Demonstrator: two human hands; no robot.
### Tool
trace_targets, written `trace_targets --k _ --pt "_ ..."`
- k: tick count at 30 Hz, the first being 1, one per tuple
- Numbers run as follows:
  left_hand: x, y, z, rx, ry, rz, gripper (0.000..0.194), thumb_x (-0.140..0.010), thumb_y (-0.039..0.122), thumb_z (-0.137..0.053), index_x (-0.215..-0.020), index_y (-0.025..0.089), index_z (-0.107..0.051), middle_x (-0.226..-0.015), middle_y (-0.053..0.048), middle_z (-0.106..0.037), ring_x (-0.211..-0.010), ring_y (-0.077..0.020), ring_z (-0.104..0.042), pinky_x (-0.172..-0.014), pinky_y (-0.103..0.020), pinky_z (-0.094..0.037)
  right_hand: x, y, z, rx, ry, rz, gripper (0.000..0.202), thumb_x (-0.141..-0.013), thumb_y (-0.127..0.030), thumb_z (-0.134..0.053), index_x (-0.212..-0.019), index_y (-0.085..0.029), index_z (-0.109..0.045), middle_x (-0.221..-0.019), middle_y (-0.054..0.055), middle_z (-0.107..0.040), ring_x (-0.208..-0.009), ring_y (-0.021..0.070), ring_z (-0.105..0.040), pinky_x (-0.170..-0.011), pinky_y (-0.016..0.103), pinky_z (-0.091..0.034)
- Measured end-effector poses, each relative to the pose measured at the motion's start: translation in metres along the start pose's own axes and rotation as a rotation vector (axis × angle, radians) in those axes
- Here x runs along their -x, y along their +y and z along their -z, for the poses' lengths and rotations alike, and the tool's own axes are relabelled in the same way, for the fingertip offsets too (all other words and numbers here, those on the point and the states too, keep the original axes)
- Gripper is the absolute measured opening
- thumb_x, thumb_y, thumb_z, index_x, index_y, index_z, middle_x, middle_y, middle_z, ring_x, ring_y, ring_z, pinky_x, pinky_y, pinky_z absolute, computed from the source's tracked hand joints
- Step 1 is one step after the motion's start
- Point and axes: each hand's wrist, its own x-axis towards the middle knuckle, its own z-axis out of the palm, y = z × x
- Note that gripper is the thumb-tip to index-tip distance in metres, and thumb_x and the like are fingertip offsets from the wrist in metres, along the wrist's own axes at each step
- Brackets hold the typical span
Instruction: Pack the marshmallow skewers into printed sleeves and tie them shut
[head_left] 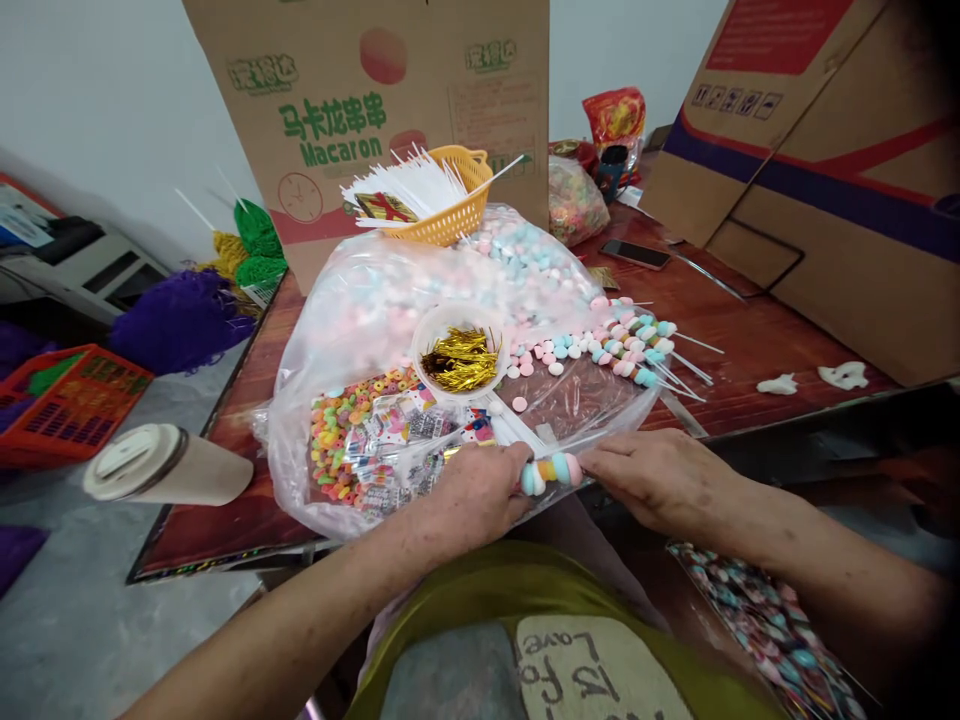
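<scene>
Candy skewer (551, 473) in blue, white, yellow and pink lies level between the hands at the worktop's (720, 345) near edge. The left hand (487, 490) has a narrow, closed grip at its blue end; the right hand (652, 480) pinches at the pink end. Just beyond, on clear plastic (300, 345), are candy rings (337, 430), printed packets (409, 425) and a tub (417, 345) of gold tinsel (459, 360). Loaded sticks (637, 350) lie to the right, a lidded cup (172, 465) to the left. Farther back, a yellow basket (454, 222) holds white sticks (412, 190) before a carton (337, 235).
</scene>
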Motion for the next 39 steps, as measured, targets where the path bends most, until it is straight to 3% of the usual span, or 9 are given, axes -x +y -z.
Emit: trace_targets --k 4,10,14,20,23,27,29,34,39 --pt "-0.009 0.006 -0.002 0.136 -0.040 -0.013 0.037 -0.077 0.036 -0.054 -0.110 0.020 -0.049 -0.091 -0.005 -0.066 -0.081 -0.0224 -0.062 -0.065 -0.029 -0.043 -0.004 -0.013 0.002 0.047 0.041 -0.012 0.019 -0.079 -0.007 -0.046 -0.083 -0.018 -0.060 -0.066 0.001 -0.059 -0.057 0.0118 -0.049 -0.051 0.026 -0.021" --pt "-0.022 -0.007 -0.002 0.333 -0.379 -0.213 0.066 -0.060 0.043 -0.072 -0.117 0.020 -0.049 -0.106 -0.006 -0.063 -0.094 -0.0237 -0.059 -0.076 -0.029 -0.045 -0.009 -0.020 -0.021 0.001 -0.012 0.139 0.014 -0.078 -0.010 -0.052 -0.084 -0.018 -0.062 -0.068 0.001 -0.062 -0.057 0.0123 -0.051 -0.049 0.027 -0.021" --pt "-0.016 -0.029 0.016 0.339 -0.319 -0.142 0.095 -0.052 0.054 -0.075 -0.132 0.019 -0.036 -0.111 -0.007 -0.061 -0.099 -0.0239 -0.057 -0.080 -0.028 -0.043 -0.007 -0.005 -0.028 -0.161 -0.020 -0.006 0.021 -0.083 -0.013 -0.046 -0.095 -0.019 -0.063 -0.078 0.003 -0.065 -0.066 0.0122 -0.056 -0.055 0.023 -0.030" --pt "0.004 -0.039 0.022 -0.061 -0.261 0.033 0.024 -0.072 0.033 -0.059 -0.091 0.018 -0.059 -0.082 -0.005 -0.064 -0.075 -0.0212 -0.058 -0.061 -0.027 -0.040 0.000 0.001 -0.027 -0.150 0.037 -0.068 0.022 -0.083 -0.011 -0.045 -0.094 -0.019 -0.062 -0.073 0.003 -0.063 -0.067 0.0121 -0.056 -0.058 0.021 -0.035" --pt "0.008 -0.038 0.018 0.008 -0.278 -0.020 0.021 -0.071 0.029 -0.060 -0.089 0.018 -0.059 -0.082 -0.004 -0.063 -0.075 -0.0198 -0.057 -0.063 -0.027 -0.040 0.000 0.002 -0.025 -0.026 0.194 0.011 0.023 -0.084 -0.010 -0.042 -0.096 -0.019 -0.060 -0.070 0.002 -0.062 -0.063 0.0117 -0.054 -0.058 0.022 -0.035" --pt "0.008 -0.046 0.016 0.633 -0.610 -0.147 0.033 -0.059 0.036 -0.075 -0.082 0.018 -0.061 -0.074 0.004 -0.058 -0.069 -0.0119 -0.051 -0.063 -0.021 -0.041 -0.001 0.004 -0.014 0.163 0.515 0.262 0.018 -0.087 -0.009 -0.041 -0.097 -0.015 -0.056 -0.075 0.005 -0.064 -0.066 0.0143 -0.053 -0.063 0.029 -0.037" --pt "0.006 -0.048 0.014 0.816 -0.672 -0.159 0.040 -0.054 0.038 -0.080 -0.083 0.017 -0.062 -0.071 0.005 -0.055 -0.066 -0.0103 -0.048 -0.061 -0.020 -0.040 0.000 0.002 -0.008 0.200 0.581 0.317 0.015 -0.087 -0.010 -0.046 -0.099 -0.013 -0.055 -0.078 0.007 -0.065 -0.069 0.0157 -0.053 -0.064 0.031 -0.038" --pt "0.005 -0.044 0.007 0.917 -0.670 -0.139 0.040 -0.052 0.037 -0.081 -0.082 0.017 -0.064 -0.064 0.006 -0.052 -0.059 -0.0081 -0.044 -0.055 -0.020 -0.036 0.002 -0.007 -0.007 0.239 0.587 0.305 0.019 -0.088 -0.011 -0.045 -0.104 -0.012 -0.055 -0.086 0.009 -0.065 -0.076 0.0177 -0.054 -0.064 0.032 -0.037" --pt "0.002 -0.043 -0.002 0.785 -0.489 -0.021 0.036 -0.056 0.038 -0.076 -0.081 0.017 -0.061 -0.070 0.004 -0.056 -0.065 -0.0115 -0.049 -0.060 -0.022 -0.039 0.002 -0.019 -0.014 0.275 0.475 0.291 0.017 -0.087 -0.010 -0.043 -0.093 -0.011 -0.059 -0.072 0.005 -0.063 -0.063 0.0147 -0.051 -0.057 0.030 -0.034"
